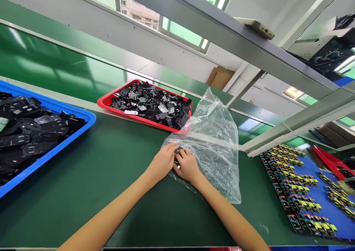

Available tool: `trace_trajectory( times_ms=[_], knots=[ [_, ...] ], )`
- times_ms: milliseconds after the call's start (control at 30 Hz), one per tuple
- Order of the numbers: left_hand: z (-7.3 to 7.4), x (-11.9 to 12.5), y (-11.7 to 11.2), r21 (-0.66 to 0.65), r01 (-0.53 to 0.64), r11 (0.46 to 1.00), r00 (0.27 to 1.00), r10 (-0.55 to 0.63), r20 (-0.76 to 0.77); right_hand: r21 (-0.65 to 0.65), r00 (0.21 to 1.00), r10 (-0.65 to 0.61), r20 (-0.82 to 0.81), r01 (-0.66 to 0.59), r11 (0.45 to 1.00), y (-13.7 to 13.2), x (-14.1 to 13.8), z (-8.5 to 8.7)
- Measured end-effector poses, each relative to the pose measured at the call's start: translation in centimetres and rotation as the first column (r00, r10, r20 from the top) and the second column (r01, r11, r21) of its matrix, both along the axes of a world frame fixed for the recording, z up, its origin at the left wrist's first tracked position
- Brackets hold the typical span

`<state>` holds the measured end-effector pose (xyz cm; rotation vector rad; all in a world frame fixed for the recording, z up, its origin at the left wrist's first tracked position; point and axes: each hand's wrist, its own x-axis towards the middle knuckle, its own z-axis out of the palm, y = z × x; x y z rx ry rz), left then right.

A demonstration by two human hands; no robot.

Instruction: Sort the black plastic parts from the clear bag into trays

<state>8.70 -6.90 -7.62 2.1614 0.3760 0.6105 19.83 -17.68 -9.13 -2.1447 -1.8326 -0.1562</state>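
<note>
Daylight is coming in through the windows [181, 32], whose panes are glowing pale green, and it is lighting the scene brightly while the dark parts [40, 134] at the left are losing fine detail to their blackness. Glare is streaking the glossy green surface [55, 62] at the back and sparkling along the creases of the clear plastic bag [222, 127]. The wide lens is stretching shapes toward the edges, where the far right is looking softer.
</note>
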Motion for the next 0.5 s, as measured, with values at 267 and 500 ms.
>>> trace_trajectory(
  times_ms=[267, 500],
  knots=[
    [1.6, -0.6, -0.7, -0.250, 0.093, 0.964, 0.983, -0.129, -0.133, 0.011, 0.797, -0.141, -0.587, 0.182, 0.983, -3.2, 0.2, 2.9],
    [2.4, -0.5, -2.1, -0.830, 0.156, 0.536, 0.916, -0.392, -0.081, -0.078, -0.172, -0.049, -0.984, 0.164, 0.983, -4.9, 1.9, 7.0]
  ],
)
